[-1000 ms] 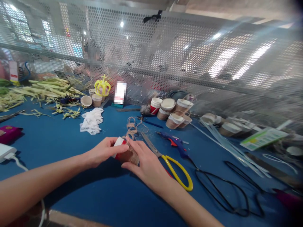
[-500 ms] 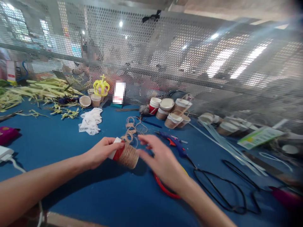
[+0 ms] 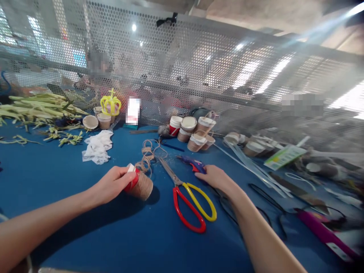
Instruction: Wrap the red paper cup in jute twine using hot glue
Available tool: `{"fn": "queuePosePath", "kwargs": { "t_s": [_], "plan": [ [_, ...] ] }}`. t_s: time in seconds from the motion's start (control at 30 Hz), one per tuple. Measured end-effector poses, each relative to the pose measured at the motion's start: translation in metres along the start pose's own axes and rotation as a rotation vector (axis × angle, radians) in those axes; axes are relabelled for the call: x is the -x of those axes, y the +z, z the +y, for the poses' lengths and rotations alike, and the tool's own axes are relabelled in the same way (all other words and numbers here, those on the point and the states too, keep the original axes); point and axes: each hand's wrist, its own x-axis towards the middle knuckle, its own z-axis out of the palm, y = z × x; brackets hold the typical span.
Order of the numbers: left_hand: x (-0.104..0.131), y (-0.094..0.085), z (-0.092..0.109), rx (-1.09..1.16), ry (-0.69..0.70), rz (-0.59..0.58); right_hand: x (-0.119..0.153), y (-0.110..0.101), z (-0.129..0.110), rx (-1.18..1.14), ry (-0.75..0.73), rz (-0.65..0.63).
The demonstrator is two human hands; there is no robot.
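My left hand point(image 3: 113, 183) is closed round the white rim of a paper cup point(image 3: 144, 186), which lies tilted with its base to the right. Jute twine wraps the cup's lower part, and a red band shows by my thumb. Loose loops of twine point(image 3: 147, 151) run from behind the cup onto the table. My right hand point(image 3: 217, 177) has its fingers closed round the blue and red glue gun point(image 3: 196, 165), whose nozzle points left. Scissors point(image 3: 176, 181) with one red and one yellow handle lie between my hands, blades pointing away.
Several twine-wrapped cups point(image 3: 196, 141) stand at the back beside a grey yarn ball point(image 3: 163, 130). A white cloth point(image 3: 98, 146) and green plant strips point(image 3: 42, 108) lie on the left. Glue sticks point(image 3: 256, 167) and a black cord point(image 3: 267, 197) are on the right. A perforated metal screen point(image 3: 170, 72) closes the back.
My right hand has left the cup, moved right and closed on the glue gun. The scissors, partly covered before, now show fully. The view has swung to the right.
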Motion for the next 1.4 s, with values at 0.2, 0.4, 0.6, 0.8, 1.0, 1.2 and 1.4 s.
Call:
{"fn": "queuePosePath", "kwargs": {
  "t_s": [0.2, 0.4, 0.6, 0.8, 1.0, 1.2, 1.4],
  "plan": [
    [-0.001, -0.001, 0.000, 0.031, 0.013, -0.001, -0.002, 0.005, 0.002, -0.170, 0.053, -0.036],
    [-0.003, -0.005, 0.000, 0.027, -0.038, -0.015, 0.027, -0.021, -0.025, -0.582, 0.007, 0.132],
    [-0.006, -0.011, 0.005, 0.002, -0.059, -0.085, 0.080, -0.032, -0.065, -0.974, -0.203, -0.211],
    [-0.007, -0.014, 0.009, 0.028, -0.095, -0.053, 0.111, 0.006, -0.074, -0.544, -0.426, -0.137],
    [-0.008, -0.013, 0.010, 0.177, -0.185, -0.061, 0.120, 0.018, -0.076, -0.467, -0.558, -0.092],
    [-0.010, -0.011, 0.010, 0.234, -0.232, -0.005, 0.124, 0.028, -0.072, -0.421, -0.694, 0.031],
    [-0.009, -0.009, 0.011, 0.221, -0.255, 0.005, 0.122, 0.031, -0.068, -0.354, -0.751, 0.045]
  ]
}}
